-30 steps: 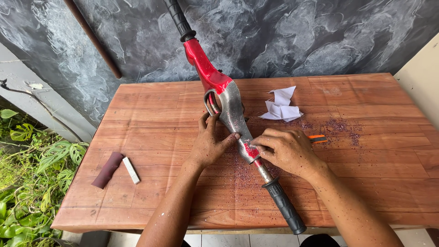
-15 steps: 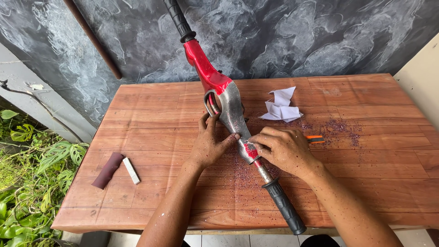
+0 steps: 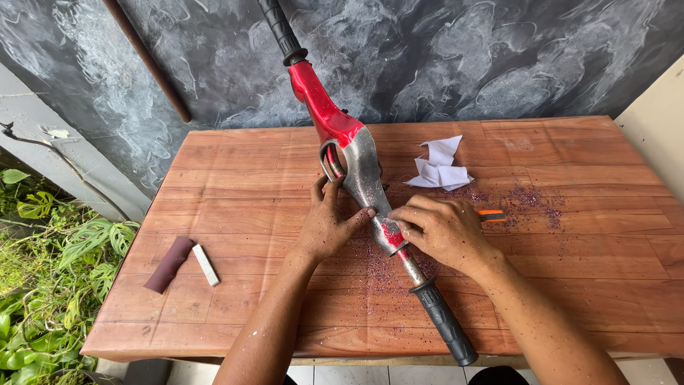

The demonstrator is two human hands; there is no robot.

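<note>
A red bicycle handlebar part (image 3: pixel 360 167) with bare scraped metal in its middle and black rubber grips at both ends lies diagonally across the wooden table (image 3: pixel 235 214). My left hand (image 3: pixel 329 221) presses on the bare metal section and steadies it. My right hand (image 3: pixel 442 232) rests fingers-down on the bar beside a remaining red patch (image 3: pixel 392 235); whether it holds a small tool is hidden. Red paint flakes (image 3: pixel 388 267) litter the wood around my hands.
A crumpled white paper (image 3: pixel 439 165) lies behind my right hand. An orange-handled tool (image 3: pixel 491 214) shows just past that hand. A dark sandpaper piece (image 3: pixel 169 264) and a small white block (image 3: pixel 206 264) lie at the left. Green plants (image 3: pixel 50 285) grow beyond the table's left edge.
</note>
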